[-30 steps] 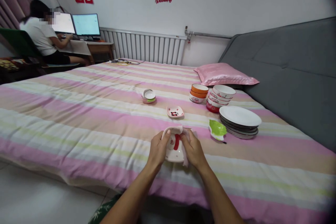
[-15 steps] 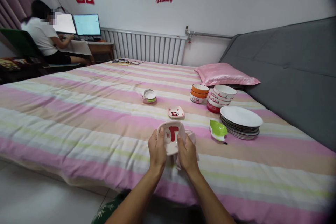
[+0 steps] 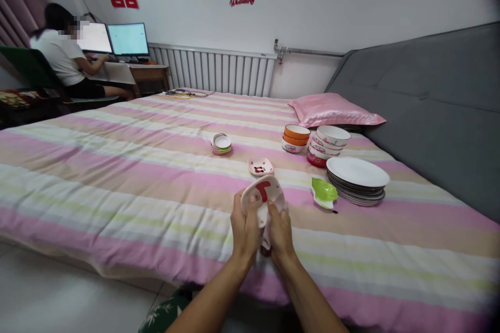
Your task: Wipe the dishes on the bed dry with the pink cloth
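A small pinkish-white square dish [image 3: 255, 189] with a red figure in it is held tilted between my hands above the near part of the bed. My left hand [image 3: 245, 226] grips its left edge, thumb inside. My right hand [image 3: 281, 231] is closed at the lower right of the dish, with its thumb on the inner face. A pale pink cloth [image 3: 266, 237] hangs between the hands, bunched under the right one and partly hidden. Just beyond lies a similar square dish [image 3: 261, 166]. To the right rests a green leaf-shaped dish [image 3: 324, 192].
Stacked plates [image 3: 358, 171], patterned bowls [image 3: 333, 136] and orange bowls [image 3: 297, 132] stand on the right of the striped bed [image 3: 156, 177]. Small dishes [image 3: 222, 142] are piled farther back. A pink pillow [image 3: 338, 109] lies near the grey headboard. A person [image 3: 64, 57] sits at a desk.
The dish has turned clockwise and tilted, moving slightly right with my left hand. My right hand has shifted to its lower right, and the cloth now hangs between the hands.
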{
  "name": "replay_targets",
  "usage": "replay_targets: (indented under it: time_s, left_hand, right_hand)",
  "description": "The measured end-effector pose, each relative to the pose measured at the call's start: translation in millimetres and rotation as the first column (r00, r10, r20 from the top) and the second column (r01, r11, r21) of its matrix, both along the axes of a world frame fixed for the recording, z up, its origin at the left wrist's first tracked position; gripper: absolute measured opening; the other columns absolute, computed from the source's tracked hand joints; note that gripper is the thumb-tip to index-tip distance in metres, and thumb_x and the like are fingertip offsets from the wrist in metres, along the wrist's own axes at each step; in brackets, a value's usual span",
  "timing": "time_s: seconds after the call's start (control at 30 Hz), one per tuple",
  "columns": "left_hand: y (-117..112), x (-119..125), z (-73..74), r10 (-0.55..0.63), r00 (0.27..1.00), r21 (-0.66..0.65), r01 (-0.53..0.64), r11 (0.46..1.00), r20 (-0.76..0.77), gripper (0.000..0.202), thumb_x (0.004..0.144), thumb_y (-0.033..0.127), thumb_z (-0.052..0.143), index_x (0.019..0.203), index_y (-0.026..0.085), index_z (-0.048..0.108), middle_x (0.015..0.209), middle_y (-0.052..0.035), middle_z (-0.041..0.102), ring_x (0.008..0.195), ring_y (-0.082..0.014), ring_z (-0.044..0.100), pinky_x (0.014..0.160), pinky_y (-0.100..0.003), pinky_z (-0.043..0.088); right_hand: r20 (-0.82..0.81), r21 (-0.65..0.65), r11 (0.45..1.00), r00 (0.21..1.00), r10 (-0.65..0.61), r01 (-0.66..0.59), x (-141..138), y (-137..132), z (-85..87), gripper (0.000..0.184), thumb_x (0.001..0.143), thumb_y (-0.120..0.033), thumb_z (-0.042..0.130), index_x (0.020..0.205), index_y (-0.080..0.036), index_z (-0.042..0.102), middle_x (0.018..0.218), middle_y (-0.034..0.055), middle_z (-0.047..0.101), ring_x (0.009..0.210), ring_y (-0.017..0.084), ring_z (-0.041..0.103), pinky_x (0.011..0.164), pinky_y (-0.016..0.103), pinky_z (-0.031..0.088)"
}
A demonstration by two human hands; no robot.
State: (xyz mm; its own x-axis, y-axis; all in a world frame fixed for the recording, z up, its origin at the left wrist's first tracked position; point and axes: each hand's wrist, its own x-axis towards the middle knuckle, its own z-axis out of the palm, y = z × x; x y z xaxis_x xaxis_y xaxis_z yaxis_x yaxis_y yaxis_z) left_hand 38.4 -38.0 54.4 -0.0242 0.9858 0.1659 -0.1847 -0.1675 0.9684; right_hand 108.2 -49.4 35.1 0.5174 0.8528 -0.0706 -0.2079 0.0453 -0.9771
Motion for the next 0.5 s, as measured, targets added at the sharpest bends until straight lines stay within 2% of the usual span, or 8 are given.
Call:
replay_targets:
  time_s: [0.07, 0.17, 0.27, 0.4, 0.5]
  left_hand:
    - [3.3, -5.2, 6.6, -0.103, 0.995, 0.001, 0.103, 0.995, -0.015, 0.038, 0.082, 0.046, 0.054, 0.105, 0.016, 0.058, 0.097, -0.0062, 0.064, 0.092, -0.0195, 0.059, 0.079, -0.028, 0.046]
    - [11.1, -15.6, 17.0, -0.248, 0.969, -0.094, 0.246, 0.965, -0.009, 0.04, 0.079, 0.05, 0.054, 0.093, 0.014, 0.063, 0.082, -0.0043, 0.064, 0.074, -0.017, 0.058, 0.065, -0.026, 0.046]
    - [17.2, -23.8, 23.2, -0.359, 0.933, -0.187, 0.35, 0.918, -0.013, 0.043, 0.074, 0.054, 0.057, 0.084, 0.013, 0.064, 0.074, -0.0035, 0.064, 0.066, -0.0157, 0.057, 0.059, -0.026, 0.044]
    - [18.6, -26.4, 19.9, -0.434, 0.898, -0.284, 0.397, 0.873, -0.076, 0.043, 0.069, 0.052, 0.065, 0.084, 0.012, 0.068, 0.077, -0.0063, 0.068, 0.072, -0.0195, 0.061, 0.064, -0.027, 0.045]
    - [18.4, -23.5, 11.4, -0.425, 0.904, -0.361, 0.413, 0.836, 0.052, 0.046, 0.072, 0.051, 0.061, 0.093, 0.011, 0.068, 0.083, -0.0091, 0.07, 0.077, -0.0217, 0.064, 0.069, -0.031, 0.048]
  right_hand:
    - [0.053, -0.001, 1.0, 0.998, -0.025, 0.025, 14.0, 1.6, 2.0, 0.036, 0.081, -0.047, 0.05, 0.09, -0.015, 0.063, 0.078, 0.0076, 0.071, 0.067, 0.022, 0.065, 0.058, 0.031, 0.051]
    - [0.2, 0.007, 1.0, 0.98, -0.017, 0.016, 38.9, 3.4, 3.2, 0.039, 0.081, -0.051, 0.05, 0.087, -0.015, 0.063, 0.072, 0.0058, 0.069, 0.064, 0.022, 0.062, 0.057, 0.031, 0.048]
    - [0.377, 0.008, 0.994, 0.921, 0.101, -0.112, 57.5, 2.3, 4.1, 0.039, 0.081, -0.051, 0.05, 0.086, -0.015, 0.065, 0.077, 0.0054, 0.07, 0.071, 0.022, 0.062, 0.063, 0.031, 0.047]
    - [0.559, -0.074, 0.96, 0.786, 0.265, -0.271, 62.3, -1.7, 7.6, 0.034, 0.084, -0.046, 0.047, 0.088, -0.018, 0.066, 0.079, 0.0033, 0.07, 0.073, 0.022, 0.062, 0.064, 0.03, 0.045]
    - [0.633, -0.099, 0.962, 0.73, 0.258, -0.253, 58.2, -3.6, 8.9, 0.034, 0.086, -0.045, 0.044, 0.084, -0.019, 0.066, 0.075, 0.0025, 0.069, 0.07, 0.02, 0.061, 0.063, 0.029, 0.043]
